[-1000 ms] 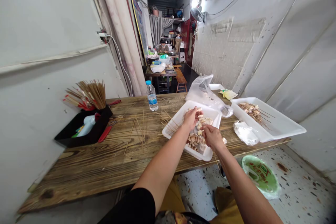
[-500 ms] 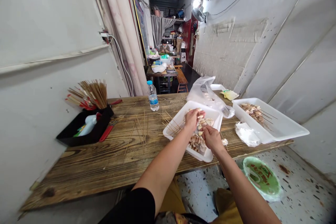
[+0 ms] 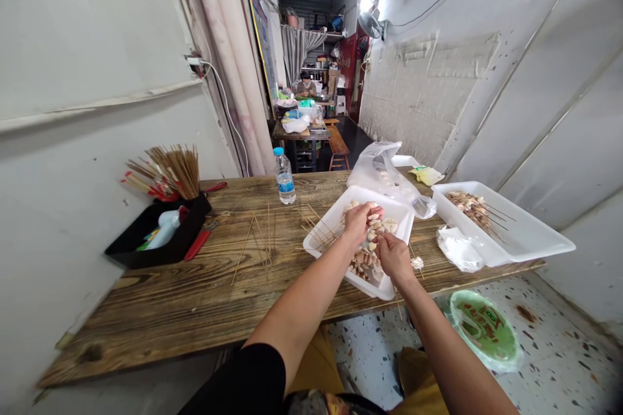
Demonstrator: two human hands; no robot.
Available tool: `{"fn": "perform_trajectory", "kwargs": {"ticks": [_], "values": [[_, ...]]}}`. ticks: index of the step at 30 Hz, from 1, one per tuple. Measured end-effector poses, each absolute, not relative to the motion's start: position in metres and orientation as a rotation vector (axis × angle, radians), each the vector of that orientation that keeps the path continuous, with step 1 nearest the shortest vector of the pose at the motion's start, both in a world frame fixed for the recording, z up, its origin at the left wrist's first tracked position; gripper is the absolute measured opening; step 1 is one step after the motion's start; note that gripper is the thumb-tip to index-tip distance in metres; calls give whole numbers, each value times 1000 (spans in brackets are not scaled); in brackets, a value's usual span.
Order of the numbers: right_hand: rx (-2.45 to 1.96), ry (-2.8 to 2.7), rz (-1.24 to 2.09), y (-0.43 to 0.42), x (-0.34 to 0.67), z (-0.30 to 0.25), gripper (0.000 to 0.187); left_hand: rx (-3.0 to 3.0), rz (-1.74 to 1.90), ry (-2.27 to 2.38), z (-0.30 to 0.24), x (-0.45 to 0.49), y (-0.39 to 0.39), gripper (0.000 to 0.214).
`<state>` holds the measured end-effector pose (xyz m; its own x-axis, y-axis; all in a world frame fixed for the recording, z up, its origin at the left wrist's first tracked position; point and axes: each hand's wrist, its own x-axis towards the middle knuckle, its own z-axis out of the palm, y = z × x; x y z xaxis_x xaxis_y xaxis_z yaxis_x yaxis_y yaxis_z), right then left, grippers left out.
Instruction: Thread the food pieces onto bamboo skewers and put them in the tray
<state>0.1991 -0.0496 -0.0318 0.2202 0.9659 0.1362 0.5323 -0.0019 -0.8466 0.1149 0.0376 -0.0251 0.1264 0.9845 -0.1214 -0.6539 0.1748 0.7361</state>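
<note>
My left hand [image 3: 357,224] is closed over a white plastic tray [image 3: 314,245], its fingers pinching a small pale piece of food [image 3: 374,215]. Close by on the right, my right hand [image 3: 393,255] is also closed, its fingertips near more pale pieces. A thin bamboo skewer [image 3: 399,308] sticks out below that hand, and its upper part is hidden by the fingers. Cut pale and brownish food pieces [image 3: 367,264] lie in the tray under both hands. Several skewers [image 3: 318,227] rest across the tray's left side.
A second white tray [image 3: 530,240] holds loaded skewers [image 3: 472,207]. Around are a plastic bag [image 3: 372,168], crumpled white plastic [image 3: 460,249], a water bottle [image 3: 285,178], loose skewers [image 3: 265,240] and a black box [image 3: 126,249]. A green-lined bin [image 3: 487,331] stands on the floor; a person [image 3: 306,85] sits far back.
The camera view has shifted very slightly. Both hands stay over the tray in nearly the same pose, and the skewer end below my right hand has moved slightly left.
</note>
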Motion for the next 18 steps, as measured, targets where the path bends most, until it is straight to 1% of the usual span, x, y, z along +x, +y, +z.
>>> {"fn": "perform_trajectory", "kwargs": {"ticks": [8,15,18], "values": [[-1681,-1425,575,-48,199,-32,26,604,1266,666,-28,117,37,24],[-1631,-1357,594,-33,201,-40,25,619,1235,668,-33,125,38,31],[-1534,-1283,633,-30,200,-45,28,619,1263,761,-38,121,43,36]]}}
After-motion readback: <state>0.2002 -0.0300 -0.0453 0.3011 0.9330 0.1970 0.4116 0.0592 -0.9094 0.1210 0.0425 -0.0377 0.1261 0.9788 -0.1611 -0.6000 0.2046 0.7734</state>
